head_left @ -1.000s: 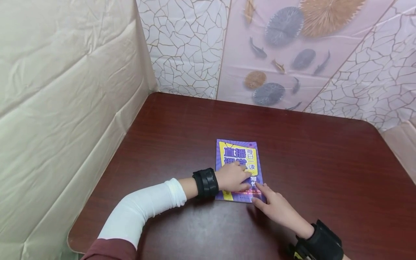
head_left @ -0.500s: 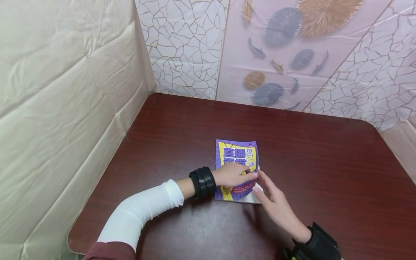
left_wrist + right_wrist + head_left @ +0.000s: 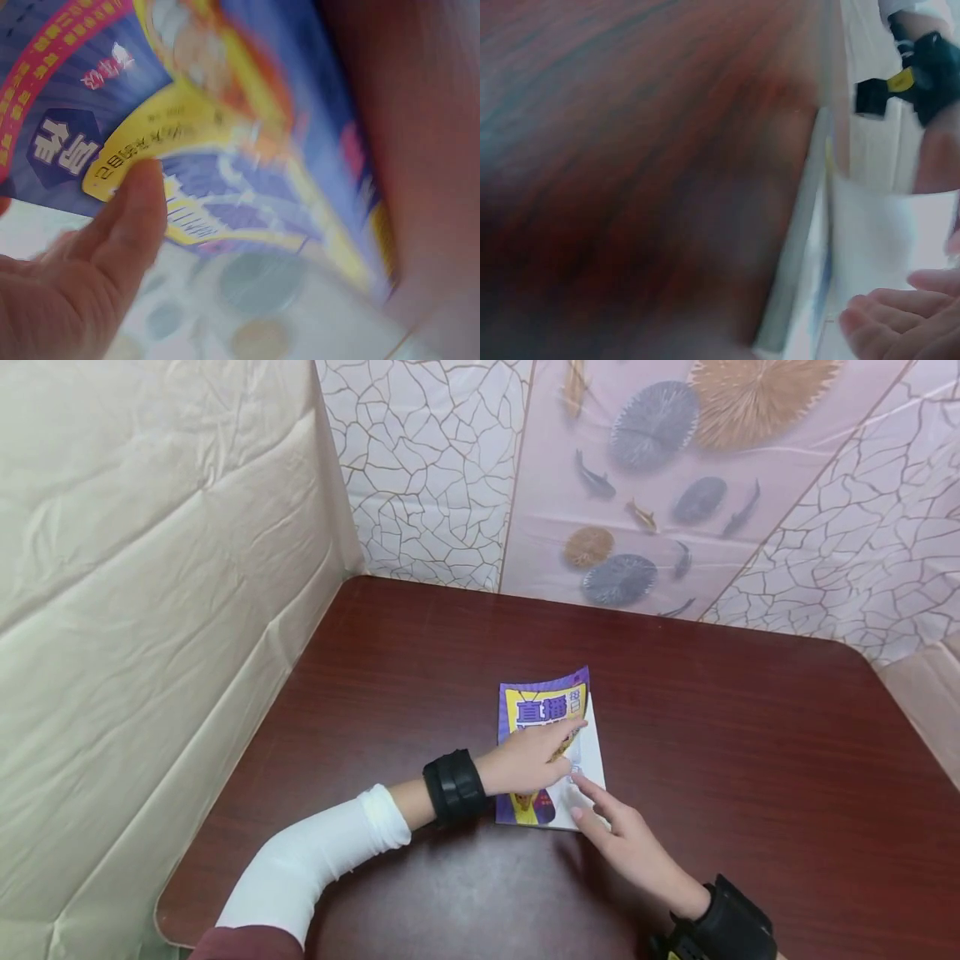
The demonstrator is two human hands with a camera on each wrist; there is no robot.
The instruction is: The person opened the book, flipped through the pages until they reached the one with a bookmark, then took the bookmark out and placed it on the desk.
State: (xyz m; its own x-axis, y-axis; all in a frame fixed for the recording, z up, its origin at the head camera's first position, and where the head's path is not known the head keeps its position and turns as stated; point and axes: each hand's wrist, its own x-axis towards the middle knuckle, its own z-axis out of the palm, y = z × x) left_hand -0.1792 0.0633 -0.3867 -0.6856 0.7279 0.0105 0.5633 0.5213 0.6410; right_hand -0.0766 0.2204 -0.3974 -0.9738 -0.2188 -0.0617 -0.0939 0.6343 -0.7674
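Note:
A thin purple-and-yellow book [image 3: 517, 695] lies on the table, its front cover curling up from the right side over a white page [image 3: 591, 758]. My left hand [image 3: 521, 762] reaches across the cover and holds its loose edge, the index finger stretched out. In the left wrist view the bent cover [image 3: 225, 172] fills the middle, with a finger [image 3: 142, 202] against its printed face. My right hand [image 3: 626, 837] is at the lower right of the page, fingers apart and relaxed. From the right wrist, my right hand [image 3: 907, 322] is beside the book's edge [image 3: 791, 255].
The dark brown table [image 3: 390, 677] extends all around the book. A cream padded wall [image 3: 187, 568] borders its left side, and a patterned backdrop [image 3: 435, 477] stands behind it. Both wrists wear black straps [image 3: 455, 787].
The cover, flat a second ago, has been lifted at its right side and bent leftward, exposing the white page. My left hand drew slightly left; my right hand moved a little left over the page.

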